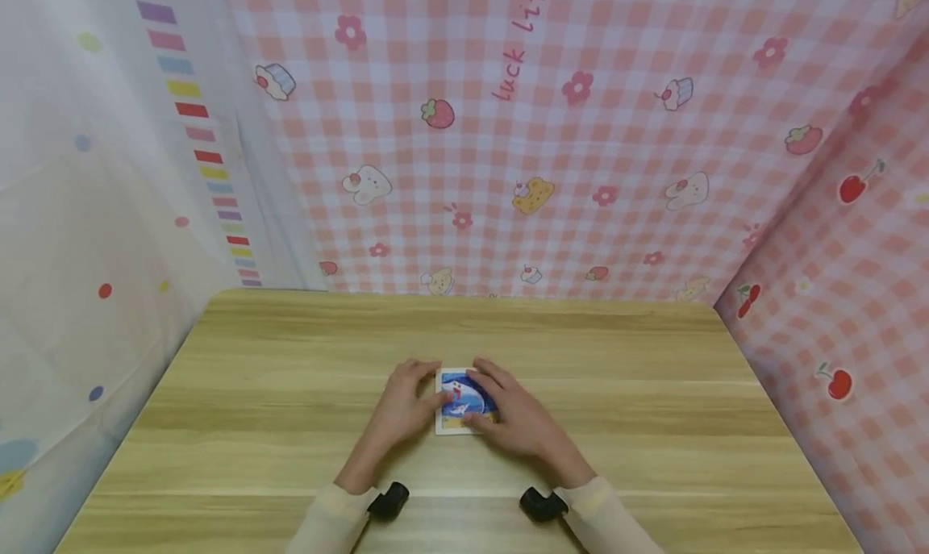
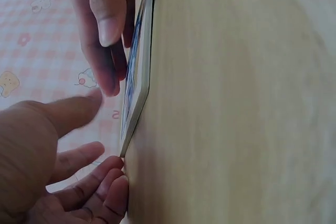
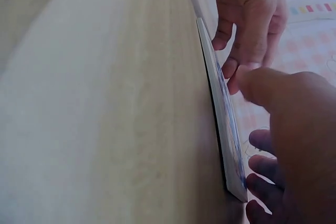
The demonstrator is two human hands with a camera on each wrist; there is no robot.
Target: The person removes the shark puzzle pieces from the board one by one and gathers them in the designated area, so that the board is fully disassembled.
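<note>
A small flat square board [image 1: 473,398] lies on the wooden table, with a white border and a blue picture of a whale-like white shape. My left hand [image 1: 402,405] is at its left side, fingertips right at the edge and the thumb reaching over the picture. On the other side, my right hand [image 1: 524,418] spreads its fingers over the right part, which it partly hides. Seen edge-on in the left wrist view, the board [image 2: 139,85] shows a thin pale side. In the right wrist view the right thumb stands raised above the board [image 3: 219,93].
The light wooden table [image 1: 254,425] extends on all sides of the hands. A pink checked cloth [image 1: 479,151] hangs behind its far edge. More cloth with cherries [image 1: 840,383] hangs at the right, and a white dotted cloth [image 1: 87,215] at the left.
</note>
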